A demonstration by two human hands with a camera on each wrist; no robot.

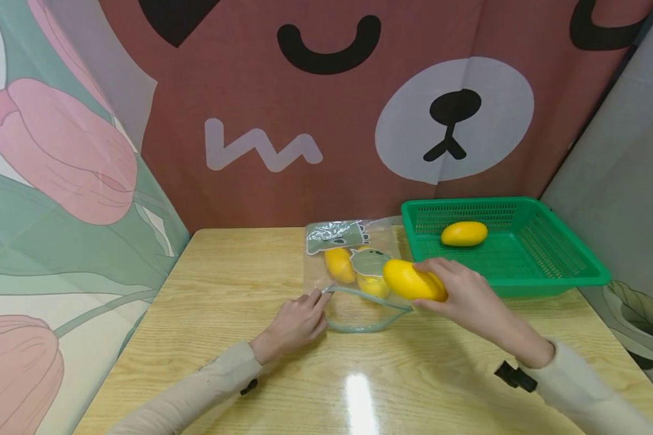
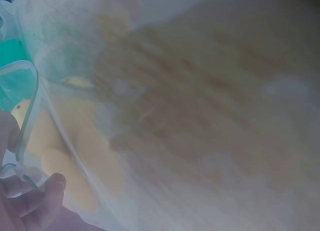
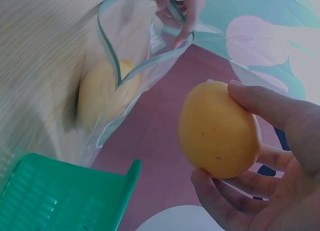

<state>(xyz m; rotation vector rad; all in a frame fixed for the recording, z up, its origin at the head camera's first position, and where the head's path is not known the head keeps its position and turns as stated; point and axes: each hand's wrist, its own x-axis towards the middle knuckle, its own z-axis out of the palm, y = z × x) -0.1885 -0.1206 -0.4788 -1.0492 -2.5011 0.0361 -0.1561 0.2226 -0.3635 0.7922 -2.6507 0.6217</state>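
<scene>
A clear zip bag (image 1: 354, 329) with a green rim and cartoon print lies on the table, its mouth spread toward me. Several yellow mangoes (image 1: 339, 266) show through its plastic. My left hand (image 1: 294, 323) pinches the left side of the rim; its fingers (image 2: 52, 193) appear at the bag's edge in the left wrist view. My right hand (image 1: 470, 299) grips another mango (image 1: 410, 281) between thumb and fingers, close over the right corner of the bag mouth. In the right wrist view this mango (image 3: 217, 131) is apart from the bag.
A green plastic basket (image 1: 566, 283) stands at the back right with one mango (image 1: 464, 234) inside. The wooden table (image 1: 239, 260) ends at a brown printed cloth (image 1: 250, 199) behind, with printed hangings on both sides.
</scene>
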